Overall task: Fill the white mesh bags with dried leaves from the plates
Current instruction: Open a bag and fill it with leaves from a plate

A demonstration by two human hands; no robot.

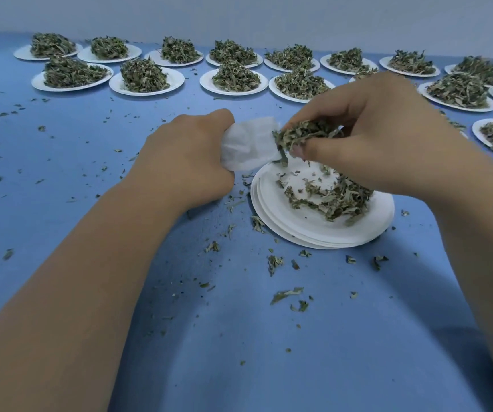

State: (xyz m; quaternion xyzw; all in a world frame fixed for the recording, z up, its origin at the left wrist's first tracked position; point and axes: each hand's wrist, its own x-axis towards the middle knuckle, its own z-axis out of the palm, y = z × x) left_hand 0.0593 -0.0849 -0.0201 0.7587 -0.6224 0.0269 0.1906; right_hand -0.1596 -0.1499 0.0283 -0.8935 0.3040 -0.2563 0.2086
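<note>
Left hand [185, 162] grips mesh bag [248, 144] beside plate stack's rim [269, 215]; right hand [370, 138] pinches leaves [304, 133].

Blue table [61, 179], smooth and matte, filling nearly the whole view from the near edge to the far end. Evenly coloured on the left side, paler and brighter toward the middle. Soft grey shadow [239, 337] spread across the near part, between the middle and the bottom edge, blurred at its borders. Darker blue patch [459, 361] low on the right, rounded along its top; cannot tell whether cloth or just deeper shade. Plain pale grey wall [239, 13] behind, bare and flat, touching the table's far edge in a long line bowed slightly by the wide lens and dropping toward the right.
</note>
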